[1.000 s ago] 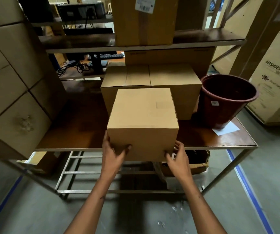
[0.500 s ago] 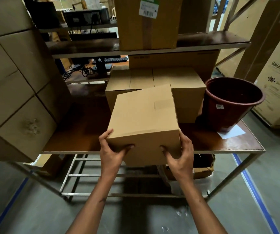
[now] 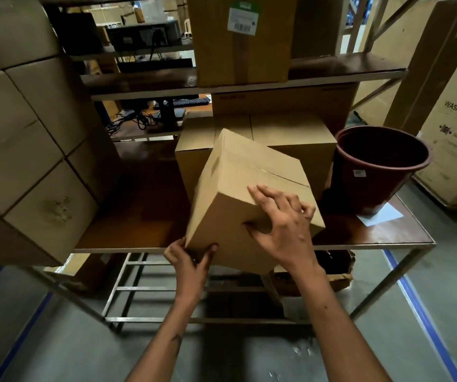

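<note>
Whereas level before, box (image 3: 245, 172) now tilted, L hand (image 3: 190, 260) gripping low corner, R hand (image 3: 285, 224) gripping top edge

Plain tan square cardboard box (image 3: 249, 188), unprinted; dark reddish-brown wooden bench (image 3: 139, 216); maroon round plastic bucket (image 3: 373, 172) bearing small white sticker; white paper sheet (image 3: 384, 215); grey concrete floor (image 3: 56, 340) marked with blue tape lines.

Dim storeroom: metal-framed shelving (image 3: 249, 245) on grey concrete floor (image 3: 428, 312) with blue lines.
</note>
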Demonstrator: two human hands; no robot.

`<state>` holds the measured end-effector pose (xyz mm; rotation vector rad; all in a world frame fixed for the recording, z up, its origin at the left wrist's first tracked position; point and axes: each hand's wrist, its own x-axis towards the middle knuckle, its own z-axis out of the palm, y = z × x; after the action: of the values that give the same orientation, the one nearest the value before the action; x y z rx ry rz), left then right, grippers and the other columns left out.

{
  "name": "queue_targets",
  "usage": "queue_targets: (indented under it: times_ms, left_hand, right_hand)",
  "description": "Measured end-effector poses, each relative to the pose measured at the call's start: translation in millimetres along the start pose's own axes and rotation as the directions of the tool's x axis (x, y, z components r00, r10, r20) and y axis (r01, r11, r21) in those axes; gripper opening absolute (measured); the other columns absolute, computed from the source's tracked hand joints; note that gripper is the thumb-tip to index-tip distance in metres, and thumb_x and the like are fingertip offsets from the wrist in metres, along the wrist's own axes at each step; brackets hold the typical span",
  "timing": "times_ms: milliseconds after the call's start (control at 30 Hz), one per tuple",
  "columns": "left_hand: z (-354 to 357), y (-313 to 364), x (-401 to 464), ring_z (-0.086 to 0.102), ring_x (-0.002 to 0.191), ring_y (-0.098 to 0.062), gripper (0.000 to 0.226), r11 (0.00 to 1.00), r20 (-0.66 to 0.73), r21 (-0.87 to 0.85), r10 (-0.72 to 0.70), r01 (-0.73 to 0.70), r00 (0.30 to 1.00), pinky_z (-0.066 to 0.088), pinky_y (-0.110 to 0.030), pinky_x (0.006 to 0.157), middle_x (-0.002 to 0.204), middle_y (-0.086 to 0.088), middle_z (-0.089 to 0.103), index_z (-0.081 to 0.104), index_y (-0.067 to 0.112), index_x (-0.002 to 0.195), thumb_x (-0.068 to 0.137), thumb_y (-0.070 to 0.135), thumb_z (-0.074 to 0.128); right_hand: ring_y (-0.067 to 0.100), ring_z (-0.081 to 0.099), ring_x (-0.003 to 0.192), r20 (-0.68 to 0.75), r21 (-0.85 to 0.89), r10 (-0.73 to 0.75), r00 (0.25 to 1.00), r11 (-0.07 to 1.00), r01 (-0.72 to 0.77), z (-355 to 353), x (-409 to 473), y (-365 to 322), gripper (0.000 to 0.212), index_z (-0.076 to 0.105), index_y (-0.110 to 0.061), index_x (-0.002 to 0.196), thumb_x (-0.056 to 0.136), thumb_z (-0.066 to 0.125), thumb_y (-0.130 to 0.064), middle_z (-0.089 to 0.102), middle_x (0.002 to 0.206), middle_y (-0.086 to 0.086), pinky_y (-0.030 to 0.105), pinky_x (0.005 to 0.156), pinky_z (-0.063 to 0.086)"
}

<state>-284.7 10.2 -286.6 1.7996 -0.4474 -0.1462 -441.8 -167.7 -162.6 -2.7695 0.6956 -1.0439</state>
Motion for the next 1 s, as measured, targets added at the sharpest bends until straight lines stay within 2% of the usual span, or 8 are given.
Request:
queue_targets:
  times_ms: [167,267,367,533,600,700,800,1000]
  left_hand:
    - [-6.8,-12.8,3.6,0.057,0.125,-0.026,0.075,0.993,0.035,0.118,-0.036,0.032,0.999,0.054,-0.038,0.101,0.136,-0.002,0.047,0.045,0.021,0.138,0.086,0.061,0.080]
    - [-16.0,-14.7,11.5,0.059,0.128,-0.011,0.082,0.991,0.116,0.135,-0.001,-0.014,0.993,0.054,-0.030,0.103,0.145,0.005,0.055,0.037,0.028,0.155,0.091,0.053,0.083]
    - [-22.4,-12.2,13.2,0.061,0.119,-0.003,0.071,0.984,0.258,0.172,-0.006,-0.040,0.966,0.054,-0.012,0.093,0.140,0.006,0.059,0.037,0.029,0.153,0.097,0.035,0.081]
    - [-24.5,-24.4,16.8,0.064,0.127,-0.017,0.058,0.977,0.325,0.205,-0.020,-0.050,0.946,0.057,-0.049,0.109,0.136,0.005,0.063,0.040,0.037,0.146,0.100,0.040,0.075]
    - [-23.7,-17.1,20.3,0.060,0.137,-0.023,0.070,0.988,0.312,0.154,-0.060,0.012,0.948,0.053,-0.051,0.115,0.145,0.002,0.061,0.040,0.036,0.150,0.094,0.055,0.076]
    - [-27.4,13.7,18.9,0.042,0.154,-0.023,0.117,0.996,0.248,0.058,-0.079,0.067,0.966,0.041,-0.046,0.123,0.170,-0.002,0.040,0.021,0.037,0.168,0.075,0.086,0.074]
    - [-34.7,55.6,22.5,0.023,0.158,-0.014,0.117,0.997,0.117,-0.062,0.044,-0.037,0.992,0.029,-0.049,0.122,0.179,0.005,0.021,0.013,0.044,0.171,0.076,0.097,0.058]
    - [-33.1,100.0,60.4,0.046,0.152,-0.026,0.109,1.000,0.117,-0.009,0.026,-0.025,0.993,0.044,-0.057,0.121,0.168,0.000,0.045,0.037,0.031,0.167,0.083,0.101,0.043]
  right_hand:
    - [0.018,0.046,0.142,0.070,-0.009,-0.034,0.997,0.999,0.034,10.5,5.9,-18.7,0.092,0.035,-0.040,0.166,0.088,0.083,-0.044,0.043,0.167,-0.013,0.043,0.099,0.031]
    - [0.017,0.042,0.149,0.106,0.047,-0.062,0.992,0.997,0.057,18.5,9.7,-26.6,0.092,0.036,-0.032,0.165,0.088,0.086,-0.032,0.046,0.166,-0.009,0.040,0.107,0.029]
    - [0.013,0.042,0.152,0.162,0.126,-0.078,0.984,0.990,0.058,25.3,9.1,-30.5,0.090,0.035,-0.028,0.163,0.089,0.086,-0.022,0.053,0.160,-0.005,0.037,0.116,0.027]
    - [0.007,0.029,0.161,0.149,0.222,-0.136,0.979,0.970,0.101,34.5,-4.6,-26.3,0.059,0.047,-0.030,0.154,0.102,0.073,-0.024,0.045,0.167,-0.007,0.038,0.130,0.020]
    - [0.008,0.026,0.163,0.092,0.197,-0.075,0.993,0.979,0.056,31.7,-9.5,-19.0,0.048,0.050,-0.029,0.153,0.108,0.064,-0.035,0.042,0.169,-0.006,0.040,0.131,0.020]
    - [0.015,0.032,0.160,-0.016,0.146,0.119,0.993,0.982,-0.115,21.3,-11.5,-0.8,0.038,0.057,-0.028,0.148,0.112,0.054,-0.042,0.045,0.167,0.000,0.046,0.127,0.026]
    - [0.024,0.036,0.157,-0.011,0.123,0.299,0.954,0.947,-0.296,10.5,-6.1,17.7,0.038,0.060,-0.030,0.145,0.113,0.047,-0.045,0.044,0.165,0.010,0.056,0.121,0.032]
    - [0.024,0.055,0.141,0.199,0.361,0.423,0.884,0.807,-0.468,-5.2,13.9,23.1,0.058,0.043,-0.021,0.161,0.111,0.052,-0.050,0.057,0.155,0.007,0.041,0.111,0.049]
